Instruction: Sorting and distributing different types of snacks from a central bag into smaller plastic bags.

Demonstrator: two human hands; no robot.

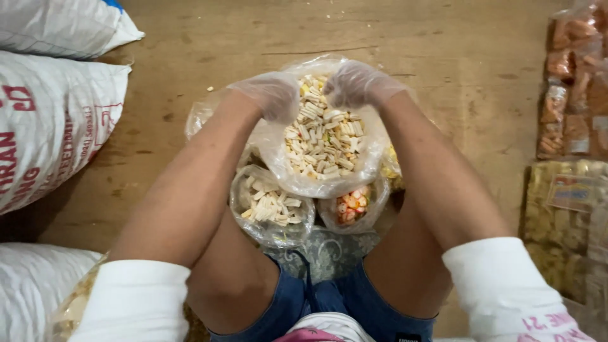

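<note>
Hands in thin clear gloves grip the rim of a snack bag between our knees.

Our left hand [273,95] and right hand [356,83] are both closed on the mouth of the clear plastic bag [323,142] of pale stick snacks, holding it open above the wooden floor [443,57]. Just under it sit a smaller bag of pale pieces [271,206] and a bag of orange pieces [350,206]. White sacks [50,120] lie to our left, packed snack packets [570,95] to our right.
</note>
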